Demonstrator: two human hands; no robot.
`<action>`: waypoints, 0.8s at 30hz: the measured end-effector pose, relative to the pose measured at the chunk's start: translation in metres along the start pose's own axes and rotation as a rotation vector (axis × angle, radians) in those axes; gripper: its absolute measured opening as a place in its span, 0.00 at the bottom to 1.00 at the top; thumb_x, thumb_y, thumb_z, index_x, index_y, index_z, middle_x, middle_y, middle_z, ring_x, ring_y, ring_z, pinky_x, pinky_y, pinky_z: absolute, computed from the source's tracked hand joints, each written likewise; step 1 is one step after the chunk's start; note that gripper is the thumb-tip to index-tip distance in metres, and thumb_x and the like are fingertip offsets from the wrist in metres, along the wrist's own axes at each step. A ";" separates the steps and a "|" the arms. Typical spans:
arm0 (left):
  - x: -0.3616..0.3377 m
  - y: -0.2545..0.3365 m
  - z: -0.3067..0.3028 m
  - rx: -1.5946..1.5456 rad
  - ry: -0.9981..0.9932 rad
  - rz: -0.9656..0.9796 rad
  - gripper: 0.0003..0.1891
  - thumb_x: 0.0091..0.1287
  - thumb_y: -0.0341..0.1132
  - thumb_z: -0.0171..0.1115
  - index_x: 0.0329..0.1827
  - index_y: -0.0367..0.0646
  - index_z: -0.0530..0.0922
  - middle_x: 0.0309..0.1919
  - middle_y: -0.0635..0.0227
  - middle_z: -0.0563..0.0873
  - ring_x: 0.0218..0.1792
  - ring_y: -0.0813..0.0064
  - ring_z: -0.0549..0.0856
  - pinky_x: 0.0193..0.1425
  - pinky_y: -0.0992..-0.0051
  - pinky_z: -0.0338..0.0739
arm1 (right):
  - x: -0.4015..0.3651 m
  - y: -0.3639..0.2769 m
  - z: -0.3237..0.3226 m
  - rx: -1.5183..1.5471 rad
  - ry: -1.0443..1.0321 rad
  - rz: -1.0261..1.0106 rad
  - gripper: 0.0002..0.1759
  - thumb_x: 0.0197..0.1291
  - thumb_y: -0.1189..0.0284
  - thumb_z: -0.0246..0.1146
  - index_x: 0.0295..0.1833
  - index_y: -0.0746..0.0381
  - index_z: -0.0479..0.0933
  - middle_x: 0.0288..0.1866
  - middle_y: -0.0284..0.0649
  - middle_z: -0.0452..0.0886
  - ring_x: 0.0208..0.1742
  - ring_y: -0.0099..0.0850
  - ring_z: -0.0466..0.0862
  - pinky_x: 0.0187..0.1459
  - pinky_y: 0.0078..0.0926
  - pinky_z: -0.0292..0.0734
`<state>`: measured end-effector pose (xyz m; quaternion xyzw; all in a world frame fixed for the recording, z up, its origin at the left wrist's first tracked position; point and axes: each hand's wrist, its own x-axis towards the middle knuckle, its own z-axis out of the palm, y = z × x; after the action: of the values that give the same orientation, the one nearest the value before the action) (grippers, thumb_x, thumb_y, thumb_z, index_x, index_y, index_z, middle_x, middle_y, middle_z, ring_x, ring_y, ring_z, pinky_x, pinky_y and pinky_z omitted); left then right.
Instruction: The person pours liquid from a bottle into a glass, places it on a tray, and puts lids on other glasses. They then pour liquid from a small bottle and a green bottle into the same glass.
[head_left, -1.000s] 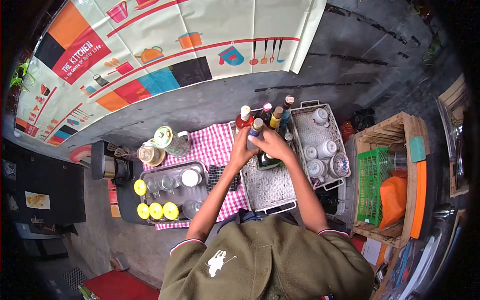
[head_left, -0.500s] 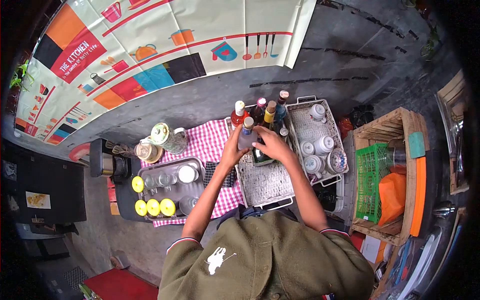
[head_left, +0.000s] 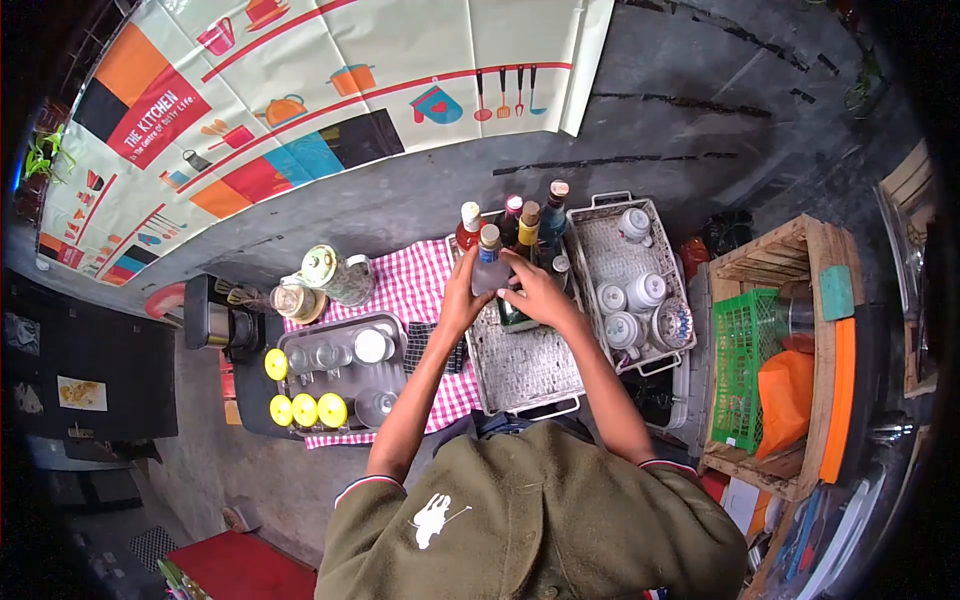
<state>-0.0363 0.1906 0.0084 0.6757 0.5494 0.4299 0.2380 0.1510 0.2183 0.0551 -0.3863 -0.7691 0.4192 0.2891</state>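
Between my two hands is a clear bottle (head_left: 489, 268) with a pale cap, standing upright over the near side of a bottle group. My left hand (head_left: 463, 297) wraps its left side, and my right hand (head_left: 537, 290) closes on its right side. Just behind it stand a red bottle (head_left: 468, 232), a dark bottle with a pink cap (head_left: 512, 215), a yellow-necked bottle (head_left: 528, 226) and a bluish bottle (head_left: 553, 222). A green container (head_left: 515, 318) shows partly below my hands. All are at the back of a white woven tray (head_left: 530, 370).
A second woven tray (head_left: 595, 240) to the right holds several white cups (head_left: 648, 290). On the left, a grey tray (head_left: 350, 390) carries glasses and yellow-lidded jars (head_left: 332, 410) beside a checked cloth (head_left: 405, 270). A wooden crate (head_left: 770, 470) with a green basket (head_left: 740, 370) stands far right.
The view has shifted slightly, so the bottles and trays appear a little further left. Both hands stay around the clear bottle, with little other visible movement.
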 end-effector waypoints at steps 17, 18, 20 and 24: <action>-0.007 -0.019 0.007 -0.061 -0.016 -0.038 0.51 0.48 0.23 0.76 0.77 0.38 0.58 0.70 0.46 0.68 0.71 0.47 0.69 0.74 0.59 0.65 | -0.003 0.015 0.009 0.056 -0.010 -0.077 0.41 0.60 0.69 0.68 0.77 0.63 0.58 0.77 0.57 0.60 0.68 0.52 0.75 0.57 0.39 0.80; -0.006 -0.017 0.006 -0.042 -0.017 -0.025 0.51 0.48 0.24 0.76 0.77 0.38 0.58 0.70 0.46 0.69 0.71 0.47 0.69 0.74 0.59 0.65 | -0.003 0.015 0.007 0.054 -0.015 -0.073 0.42 0.60 0.69 0.68 0.77 0.63 0.58 0.77 0.57 0.60 0.67 0.52 0.75 0.57 0.39 0.80; -0.003 -0.013 0.004 -0.004 -0.020 0.001 0.51 0.48 0.24 0.76 0.77 0.38 0.57 0.69 0.46 0.69 0.70 0.47 0.70 0.74 0.59 0.65 | -0.003 0.013 0.003 0.072 -0.035 -0.048 0.42 0.60 0.69 0.68 0.76 0.64 0.58 0.77 0.57 0.61 0.67 0.52 0.76 0.57 0.39 0.80; -0.002 0.000 0.000 -0.002 -0.036 -0.035 0.50 0.49 0.25 0.77 0.76 0.38 0.58 0.67 0.47 0.70 0.70 0.47 0.70 0.74 0.60 0.66 | -0.004 0.017 0.006 0.063 -0.011 -0.079 0.41 0.60 0.69 0.68 0.76 0.64 0.58 0.77 0.54 0.63 0.54 0.44 0.83 0.55 0.37 0.80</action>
<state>-0.0364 0.1888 0.0081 0.6734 0.5563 0.4141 0.2559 0.1550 0.2184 0.0371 -0.3438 -0.7718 0.4336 0.3132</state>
